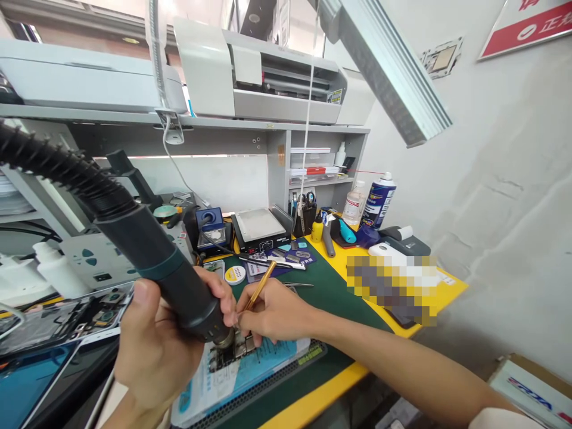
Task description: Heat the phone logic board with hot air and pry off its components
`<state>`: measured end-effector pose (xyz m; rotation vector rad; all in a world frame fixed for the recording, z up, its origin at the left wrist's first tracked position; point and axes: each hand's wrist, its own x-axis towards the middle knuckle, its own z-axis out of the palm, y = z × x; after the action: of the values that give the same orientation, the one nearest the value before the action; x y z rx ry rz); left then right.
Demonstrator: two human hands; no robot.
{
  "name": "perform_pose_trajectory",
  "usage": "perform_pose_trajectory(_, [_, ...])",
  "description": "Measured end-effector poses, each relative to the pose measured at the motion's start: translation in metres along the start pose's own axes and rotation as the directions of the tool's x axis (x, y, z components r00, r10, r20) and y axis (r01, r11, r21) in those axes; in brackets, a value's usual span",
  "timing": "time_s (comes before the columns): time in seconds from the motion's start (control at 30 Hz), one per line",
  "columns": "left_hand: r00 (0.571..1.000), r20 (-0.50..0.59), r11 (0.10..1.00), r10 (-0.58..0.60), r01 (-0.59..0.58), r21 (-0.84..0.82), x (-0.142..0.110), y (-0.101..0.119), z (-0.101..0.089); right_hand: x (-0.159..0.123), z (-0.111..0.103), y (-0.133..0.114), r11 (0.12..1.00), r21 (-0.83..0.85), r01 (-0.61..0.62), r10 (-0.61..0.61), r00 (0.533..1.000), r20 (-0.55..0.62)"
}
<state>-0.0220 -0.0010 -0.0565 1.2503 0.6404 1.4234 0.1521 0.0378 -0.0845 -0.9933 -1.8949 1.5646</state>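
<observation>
My left hand [154, 342] is wrapped round the black handle of a hot air gun [167, 268], tilted so that its metal nozzle points down. Beneath the nozzle lies a dark, phone-sized circuit board [243, 347], partly hidden by the gun and my fingers. It rests on a blue and white printed pad [277, 357]. My right hand [272, 307] pinches a slim gold-handled tool [263, 283] just to the right of the nozzle. The tool's tip is hidden behind my fingers, so I cannot tell whether it touches the board.
The gun's ribbed hose [58, 161] arches in from the left. Opened devices [58, 325] lie at left. Behind are a soldering station [211, 229], a heating plate [261, 223] and a yellow bottle [317, 229]. A spray can [379, 199] stands right. A lamp [388, 71] hangs above.
</observation>
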Motion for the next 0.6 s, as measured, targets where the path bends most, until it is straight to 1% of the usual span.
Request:
perform_pose_trajectory(0.17, [1.000,0.011,0.999,-0.026,0.026,-0.019,-0.001,0.000,-0.001,0.000,0.000,0.001,1.000,0.002,0.013,-0.013,1.000,-0.009])
perform_pose_trajectory(0.3, [1.000,0.019,1.000,-0.023,0.023,-0.013,-0.001,0.001,-0.001,0.000,0.000,0.002,1.000,0.014,0.022,-0.022,1.000,-0.003])
perform_pose_trajectory(0.4, [1.000,-0.015,1.000,-0.019,0.019,-0.020,-0.002,0.002,0.004,0.000,0.000,0.001,1.000,0.004,0.013,-0.013,1.000,-0.018])
perform_pose_trajectory(0.47, [0.998,-0.056,0.999,-0.007,0.005,-0.044,-0.002,0.003,0.009,0.000,0.000,-0.002,1.000,-0.007,-0.002,0.002,1.000,-0.028])
perform_pose_trajectory(0.6, [0.995,-0.099,0.997,0.028,-0.034,-0.064,-0.001,0.001,0.021,-0.001,0.001,-0.006,1.000,-0.007,-0.010,0.010,0.999,-0.040])
